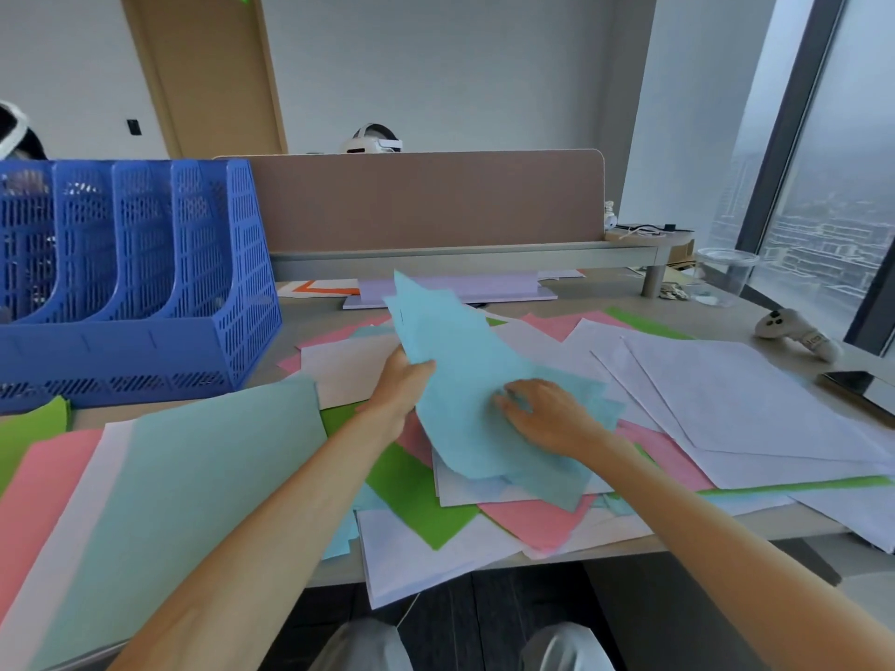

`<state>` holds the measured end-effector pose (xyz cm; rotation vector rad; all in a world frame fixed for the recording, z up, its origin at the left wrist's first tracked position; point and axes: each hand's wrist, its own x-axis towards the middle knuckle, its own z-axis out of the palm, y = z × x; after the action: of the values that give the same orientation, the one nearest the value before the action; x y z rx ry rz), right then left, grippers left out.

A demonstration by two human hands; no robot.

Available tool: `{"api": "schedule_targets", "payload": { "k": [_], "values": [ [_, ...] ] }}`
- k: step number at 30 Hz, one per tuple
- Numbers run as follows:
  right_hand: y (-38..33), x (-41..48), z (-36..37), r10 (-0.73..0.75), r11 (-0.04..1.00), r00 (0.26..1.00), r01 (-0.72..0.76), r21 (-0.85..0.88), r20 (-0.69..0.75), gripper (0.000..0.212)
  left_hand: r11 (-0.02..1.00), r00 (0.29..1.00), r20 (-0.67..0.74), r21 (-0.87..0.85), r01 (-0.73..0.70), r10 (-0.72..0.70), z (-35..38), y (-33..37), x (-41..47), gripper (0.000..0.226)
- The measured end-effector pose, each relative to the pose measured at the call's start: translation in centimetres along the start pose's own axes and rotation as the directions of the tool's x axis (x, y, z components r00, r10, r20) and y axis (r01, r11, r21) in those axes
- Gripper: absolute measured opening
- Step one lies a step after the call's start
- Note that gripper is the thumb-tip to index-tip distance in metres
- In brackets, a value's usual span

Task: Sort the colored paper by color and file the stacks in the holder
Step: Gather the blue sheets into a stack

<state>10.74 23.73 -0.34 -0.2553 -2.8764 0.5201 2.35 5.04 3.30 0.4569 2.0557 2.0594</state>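
Head view of a sorting job in its early stage: a person seated at a pale desk (721, 314) gathers a fan of light blue sheets (465, 351), lifted off the heap and tilted up at the middle of the desk. The left hand (399, 385) grips the sheets' near left edge, thumb over the top. The right hand (547, 418) lies on the sheets with bent fingers; whether it pinches the paper or only presses it cannot be told.

Most of the work appears to remain. Pink, green, white and blue paper lies mixed in a loose pile (484, 515) under and around the hands, some of it hanging over the near edge. Large white sheets (750, 404) overlap to the right, and a broad teal sheet (193, 477) lies over pink and green ones at the left. The blue mesh holder (131, 283) stands at the far left, well apart from the hands, and no colored paper shows in its slots.

A lilac stack (450, 288) lies at the foot of a brown divider panel (426, 201), behind which a white headset (373, 140) shows. A white controller (794, 331), a dark phone (847, 380) and a clear plastic cup (726, 273) lie toward the tall window (833, 210), which overlooks a hazy city.
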Motion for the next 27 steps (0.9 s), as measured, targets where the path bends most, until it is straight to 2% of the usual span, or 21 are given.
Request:
{"api": "schedule_targets", "payload": {
  "k": [2,4,7,9,12,14,16,18,23,25,27],
  "values": [
    [0.3,0.8,-1.1,0.077,0.987,0.99,-0.059,0.153,-0.117,0.054,0.996,0.996,0.005,0.023,-0.091,0.091,-0.9,2.1,-0.1,0.03],
    [0.3,1.8,-2.9,0.189,0.927,0.966,-0.115,0.356,-0.179,0.065,0.99,0.99,0.012,-0.015,-0.138,0.138,-2.0,4.2,0.0,0.027],
    [-0.2,2.9,-5.3,0.268,0.735,0.959,-0.144,0.663,-0.088,0.075,0.983,0.985,-0.018,-0.068,-0.173,0.172,-3.2,6.5,0.4,0.025],
    [-0.7,3.1,-6.2,0.214,0.622,0.976,-0.104,0.776,-0.041,0.063,0.983,0.983,-0.064,-0.046,-0.177,0.174,-3.6,6.9,0.8,0.025],
    [-1.3,3.0,-6.7,0.145,0.565,0.987,-0.023,0.825,-0.071,0.03,0.99,0.981,-0.13,-0.012,-0.144,0.141,-4.0,5.7,1.0,0.029],
    [-1.1,3.1,-6.6,0.135,0.568,0.987,-0.009,0.823,-0.083,0.023,0.99,0.978,-0.168,-0.045,-0.136,0.127,-4.3,4.6,0.9,0.035],
    [-1.0,2.9,-6.5,0.12,0.555,0.988,0.017,0.832,-0.1,0.022,0.98,0.966,-0.188,-0.046,-0.191,0.179,-4.4,4.7,0.3,0.032],
    [-1.2,2.9,-6.9,0.118,0.512,0.978,0.086,0.855,-0.17,0.025,0.953,0.937,-0.185,-0.011,-0.304,0.297,-4.3,6.2,-0.1,0.027],
    [-2.8,2.5,-9.4,0.109,0.436,0.922,0.292,0.851,-0.372,0.03,0.819,0.812,-0.117,0.041,-0.572,0.573,-3.8,12.1,-1.1,0.023],
    [-3.0,2.1,-9.7,0.1,0.437,0.91,0.323,0.839,-0.403,0.038,0.802,0.799,-0.081,0.096,-0.589,0.596,-3.7,13.3,-0.8,0.028],
    [-2.9,1.8,-9.4,0.085,0.435,0.909,0.334,0.836,-0.408,0.045,0.82,0.825,-0.04,0.141,-0.554,0.564,-3.8,13.3,-0.3,0.037]
  ]
}}
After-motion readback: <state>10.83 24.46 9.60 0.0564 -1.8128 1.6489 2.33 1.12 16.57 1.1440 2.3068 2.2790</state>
